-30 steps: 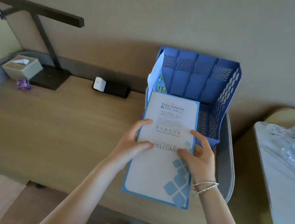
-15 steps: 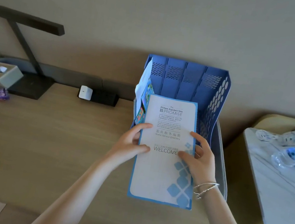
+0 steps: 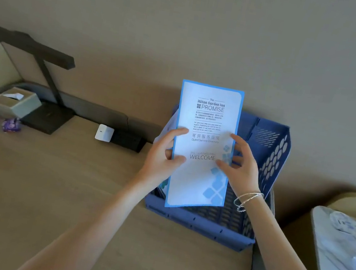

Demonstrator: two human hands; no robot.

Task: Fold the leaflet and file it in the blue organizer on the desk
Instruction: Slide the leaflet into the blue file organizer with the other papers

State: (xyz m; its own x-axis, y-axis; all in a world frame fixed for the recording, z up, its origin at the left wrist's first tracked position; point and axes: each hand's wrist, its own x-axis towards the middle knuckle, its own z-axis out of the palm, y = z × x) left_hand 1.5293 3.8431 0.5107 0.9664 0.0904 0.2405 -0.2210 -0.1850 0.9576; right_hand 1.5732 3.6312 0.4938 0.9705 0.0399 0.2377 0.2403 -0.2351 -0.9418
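Leaflet [image 3: 203,148], white with blue border, printed face toward the camera. Top heading: "The Hilton Garden Inn PROMISE", beside a small four-square logo. Below, two blocks of fine print, too small to read. Mid-sheet: a line of Chinese characters over "Guest Service Directory". Lower: "WELCOME" in capitals, under a faint unreadable line. No other legible text on anything else in view.

Hotel room: leaflet [image 3: 203,146] between fingers [image 3: 181,132] reads "Hilton Garden Inn… Guest Service Directory"; well left of fingers, wooden desk [image 3: 57,185], tissue box [image 3: 16,103], desk lamp [image 3: 48,89].
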